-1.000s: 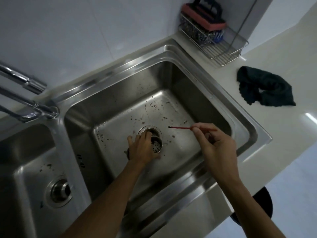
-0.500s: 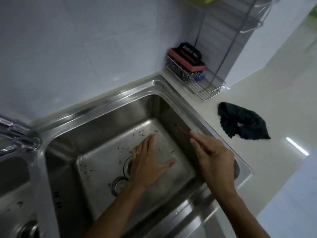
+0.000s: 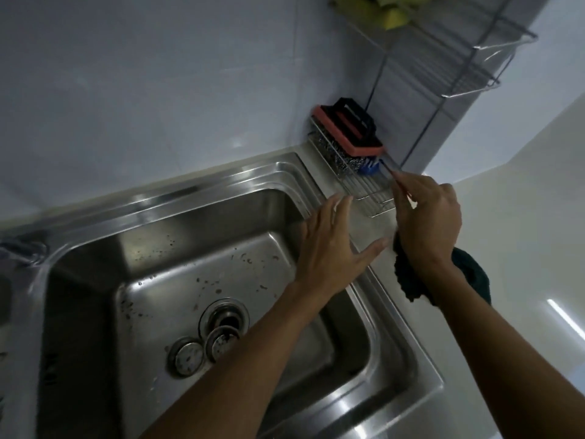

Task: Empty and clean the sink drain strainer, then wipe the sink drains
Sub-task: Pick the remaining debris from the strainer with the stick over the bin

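Note:
The steel sink basin (image 3: 158, 248) has an open drain (image 3: 226, 318) in its speckled floor. Two round strainer parts lie beside the drain, one (image 3: 221, 342) touching its front rim and one (image 3: 186, 358) further left. My left hand (image 3: 332, 251) hovers open, fingers spread, over the basin's right rim. My right hand (image 3: 427, 220) is over the counter, pinching a thin red stick (image 3: 391, 172) whose tip points at the wire rack (image 3: 370, 198). A dark green cloth (image 3: 408, 277) lies on the counter, partly hidden under my right wrist.
A black-handled scrub pad with a red base (image 3: 348, 129), steel wool and a blue scrubber (image 3: 370, 167) sit in the wire rack in the corner. A wire shelf (image 3: 468, 58) hangs higher on the wall. White counter (image 3: 522, 248) runs to the right.
My left hand left the strainer on the basin floor and rose to the right rim. My right hand carried the red stick from above the drain toward the rack. The view shifted right.

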Demonstrator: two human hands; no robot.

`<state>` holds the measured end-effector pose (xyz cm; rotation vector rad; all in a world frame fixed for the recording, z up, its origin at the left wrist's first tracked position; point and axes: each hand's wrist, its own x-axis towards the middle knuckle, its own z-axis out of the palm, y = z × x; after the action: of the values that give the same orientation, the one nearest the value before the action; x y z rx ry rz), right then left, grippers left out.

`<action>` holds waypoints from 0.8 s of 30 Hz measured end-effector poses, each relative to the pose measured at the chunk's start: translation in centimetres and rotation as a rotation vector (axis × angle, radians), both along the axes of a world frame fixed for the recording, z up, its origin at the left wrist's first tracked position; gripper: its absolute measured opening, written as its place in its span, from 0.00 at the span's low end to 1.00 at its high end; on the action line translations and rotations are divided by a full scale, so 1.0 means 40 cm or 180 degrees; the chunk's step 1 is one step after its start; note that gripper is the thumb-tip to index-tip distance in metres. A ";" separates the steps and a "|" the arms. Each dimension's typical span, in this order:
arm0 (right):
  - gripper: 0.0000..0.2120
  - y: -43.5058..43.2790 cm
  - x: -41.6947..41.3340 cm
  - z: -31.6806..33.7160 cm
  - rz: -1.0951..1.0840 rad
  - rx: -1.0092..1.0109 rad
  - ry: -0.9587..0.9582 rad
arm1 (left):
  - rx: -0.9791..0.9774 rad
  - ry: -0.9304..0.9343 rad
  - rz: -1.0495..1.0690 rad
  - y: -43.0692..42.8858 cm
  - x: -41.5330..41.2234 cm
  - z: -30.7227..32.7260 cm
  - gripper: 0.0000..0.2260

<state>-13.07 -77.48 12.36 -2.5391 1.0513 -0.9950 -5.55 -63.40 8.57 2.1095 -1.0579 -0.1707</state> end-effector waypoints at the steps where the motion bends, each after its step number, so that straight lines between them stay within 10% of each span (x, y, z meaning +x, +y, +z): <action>1: 0.13 -0.016 0.005 -0.012 0.0054 -0.0059 0.0030 | 0.0031 -0.0022 0.0011 0.000 -0.002 -0.007 0.42; 24: 0.36 -0.075 0.010 -0.038 0.0486 -0.0257 0.0737 | 0.0489 -0.0150 0.0521 0.053 0.011 -0.065 0.42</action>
<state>-12.66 -80.50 10.85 -2.8044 0.8700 -0.7315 -5.09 -61.30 5.97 2.3380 -0.9189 -0.1265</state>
